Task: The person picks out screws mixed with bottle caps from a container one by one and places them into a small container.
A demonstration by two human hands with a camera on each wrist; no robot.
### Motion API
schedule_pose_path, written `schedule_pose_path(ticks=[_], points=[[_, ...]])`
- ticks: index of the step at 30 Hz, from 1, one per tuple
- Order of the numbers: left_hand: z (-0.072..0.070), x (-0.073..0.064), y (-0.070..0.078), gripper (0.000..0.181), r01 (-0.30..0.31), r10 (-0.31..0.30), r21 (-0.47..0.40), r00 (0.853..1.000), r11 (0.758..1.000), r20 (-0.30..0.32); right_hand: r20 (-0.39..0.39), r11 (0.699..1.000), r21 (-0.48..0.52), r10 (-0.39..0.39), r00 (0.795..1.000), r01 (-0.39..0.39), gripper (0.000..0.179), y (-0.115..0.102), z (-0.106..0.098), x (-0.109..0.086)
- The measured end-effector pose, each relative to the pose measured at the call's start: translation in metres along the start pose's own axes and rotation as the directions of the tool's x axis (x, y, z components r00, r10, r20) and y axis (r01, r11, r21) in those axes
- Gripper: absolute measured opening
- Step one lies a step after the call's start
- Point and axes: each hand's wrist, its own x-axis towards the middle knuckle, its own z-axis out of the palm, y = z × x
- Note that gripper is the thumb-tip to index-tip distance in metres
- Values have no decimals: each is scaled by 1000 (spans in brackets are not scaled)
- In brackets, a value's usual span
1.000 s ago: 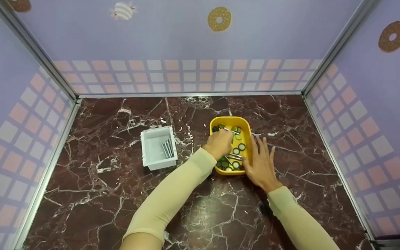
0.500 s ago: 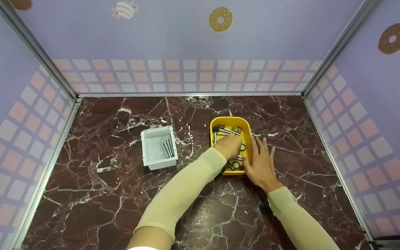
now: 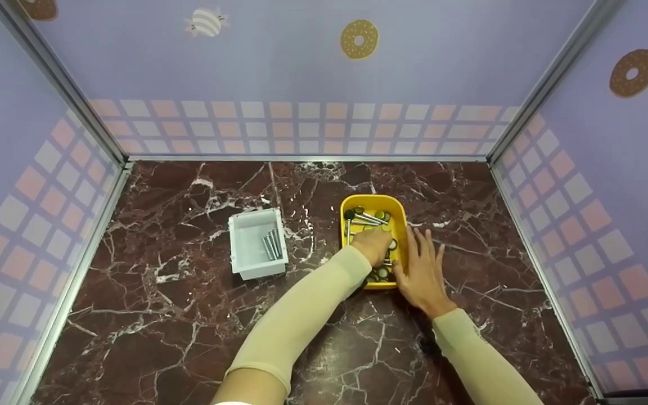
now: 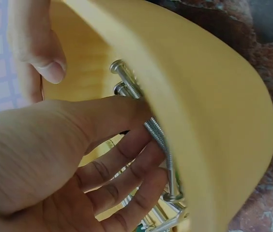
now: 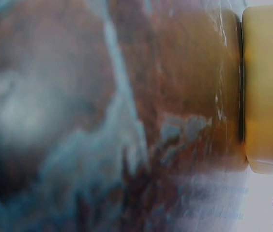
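A yellow tub (image 3: 377, 200) holds silver bolts (image 3: 370, 216) and round bottle caps (image 3: 383, 272). My left hand (image 3: 373, 246) reaches down into it. Seen from the left wrist, the left hand (image 4: 78, 145) pinches bolts (image 4: 128, 82) between thumb and fingers beside the tub's wall (image 4: 214, 96); the thumb hides part of their shafts. Another bolt, head down (image 4: 172, 195), stands along that wall. My right hand (image 3: 422, 275) lies with straight fingers against the tub's right side, its thumb at the rim. The right wrist view mostly catches the tabletop and the tub's outer wall (image 5: 269, 87).
Left of the tub stands a white bin (image 3: 247, 239) with several bolts (image 3: 271, 245) lying in it. Both rest on a dark red marbled tabletop (image 3: 161, 315). Lilac panels (image 3: 301, 67) in metal frames enclose the back and both sides.
My left hand has moved from the tub's far left part toward its middle, uncovering bolts at the far end. The right hand stays at the tub's side. The head view has tilted slightly.
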Motion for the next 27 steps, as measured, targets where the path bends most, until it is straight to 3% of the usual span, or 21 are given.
schedule_pose_path(ticks=[4,10,16,20,23,27], points=[[1,-2,0,31,15,-16,5,1000,1000,18,-7,1000,2,3,1000,-3,88,1,1,-2],[-1,-5,0,22,29,-27,-57,999,998,27,-18,1000,-12,3,1000,-3,88,1,1,0],[3,-9,-5,17,13,-13,-81,1000,997,-2,-19,1000,-15,-9,1000,8,86,0,2,0],[-2,-19,-4,19,27,-31,-101,999,995,-42,-17,1000,-2,-1,1000,1,86,0,4,-1],[-23,-40,2,16,39,-47,-138,998,990,-51,-12,1000,-2,-1,1000,1,85,0,4,-1],[-64,-80,8,14,33,-38,-232,999,972,-16,-5,1000,-10,-7,1000,7,86,-1,2,2]])
